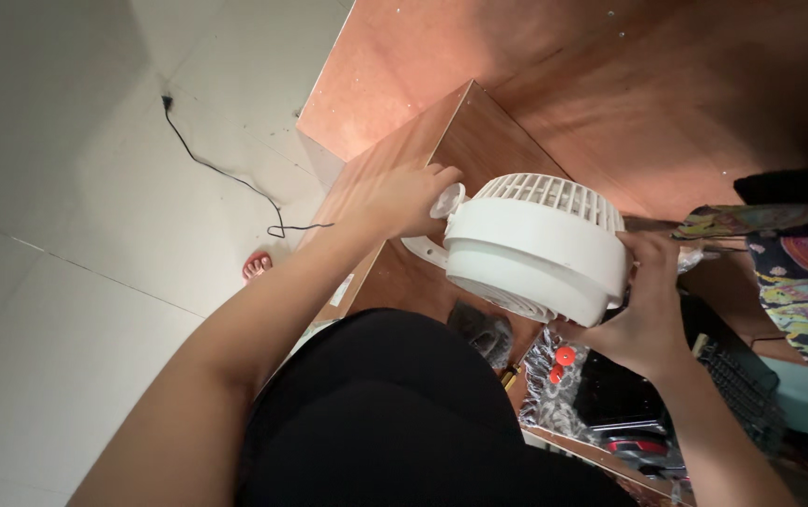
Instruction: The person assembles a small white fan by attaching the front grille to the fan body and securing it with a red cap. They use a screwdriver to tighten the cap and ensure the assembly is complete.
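Below, black cable (pixel 226 174) on pale floor (pixel 57 188) | left hand (pixel 404 199) closed on knob (pixel 447 200) beside fan (pixel 535 249), held over wooden desk (pixel 460 141) | right hand (pixel 643 305) gripping fan's far rim | keyboard (pixel 747 390) at right

Home room, pale tiled floor (pixel 57 310), wooden cabinet (pixel 460 141), black keyboard (pixel 742 385), patterned cloth (pixel 798 272), trailing power cord (pixel 226 174)
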